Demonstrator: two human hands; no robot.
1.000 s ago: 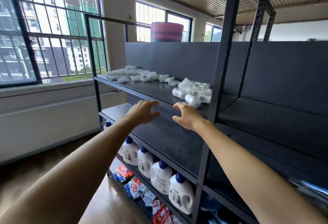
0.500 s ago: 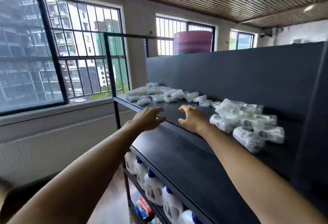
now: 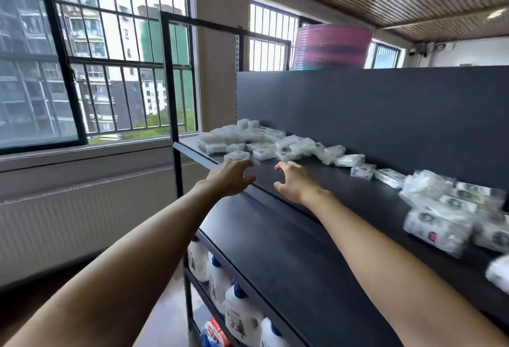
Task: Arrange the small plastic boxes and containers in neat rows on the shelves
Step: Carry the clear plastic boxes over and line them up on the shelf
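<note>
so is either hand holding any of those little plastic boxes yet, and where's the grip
Nothing is held. The left hand and right hand reach over the shelf edge, fingers loosely spread, short of the small plastic boxes.

Small clear plastic boxes (image 3: 264, 141) lie jumbled in a loose heap on the dark grey top shelf (image 3: 344, 189), trailing rightward toward white wrapped packets (image 3: 451, 217).
</note>
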